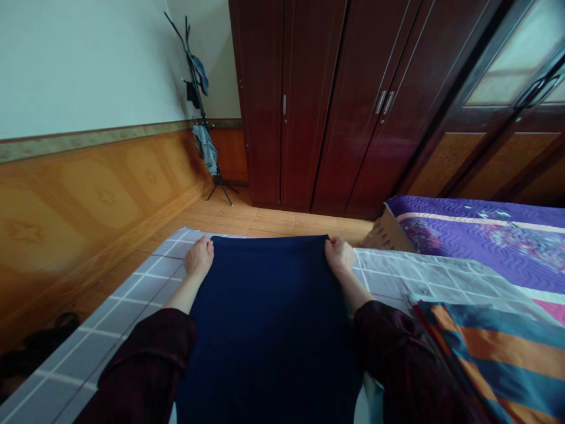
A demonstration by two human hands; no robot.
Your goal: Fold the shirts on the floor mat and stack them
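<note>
Grey-checked bedsheet (128, 300): left hand (198, 257), right hand (339, 256) pinching navy cloth (265, 312) top corners.

Bed (388, 277) covered by grey checked sheet (132, 312). Navy cloth (265, 330) lies flat along its middle, sheet showing on both sides. Striped blanket (494, 359), orange and teal, sits on sheet at near right. Purple quilt (477, 235) borders sheet's far right side.
</note>
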